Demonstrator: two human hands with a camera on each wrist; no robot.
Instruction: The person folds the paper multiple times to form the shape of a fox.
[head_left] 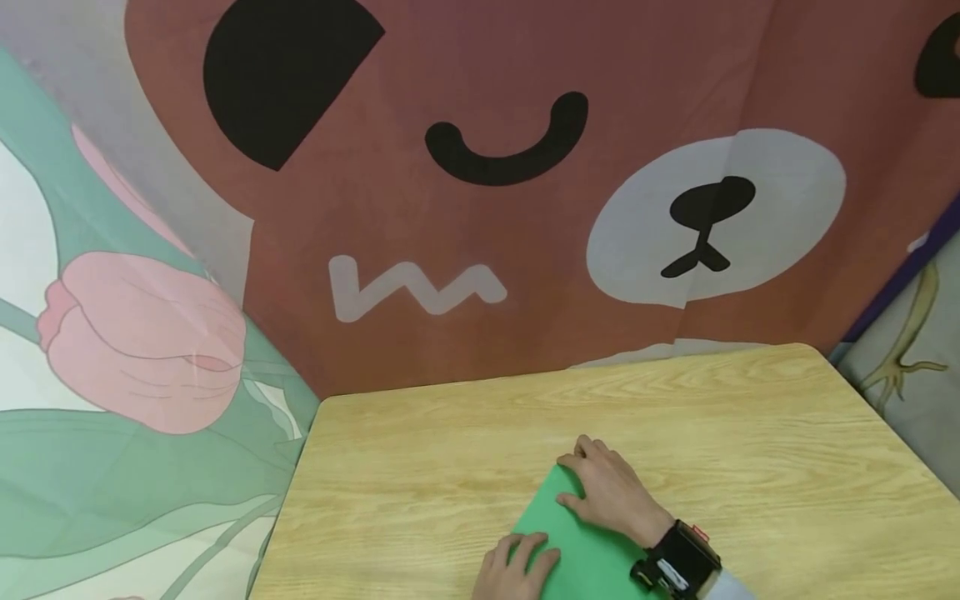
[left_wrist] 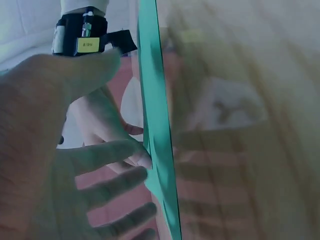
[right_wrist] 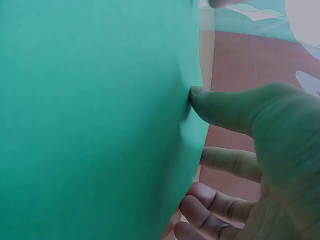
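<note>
A sheet of green paper (head_left: 592, 557) lies on the wooden table, its far corner pointing away from me. At that corner is my right hand (head_left: 611, 493); in the right wrist view the thumb (right_wrist: 227, 107) presses on the sheet (right_wrist: 90, 110) near its edge, while the other fingertips meet the edge from the outer side. The paper bends slightly under the thumb. Lower on the left edge rests my left hand (head_left: 516, 568), fingers spread and fingertips on the sheet. From the left wrist the paper (left_wrist: 159, 100) appears nearly edge-on, low over the tabletop.
The light wooden table (head_left: 405, 467) has a rounded far edge close to a brown bear-print cloth (head_left: 525, 225). A flower-print cloth (head_left: 150, 350) hangs on the left. A black device (head_left: 682, 560) is strapped to the right wrist.
</note>
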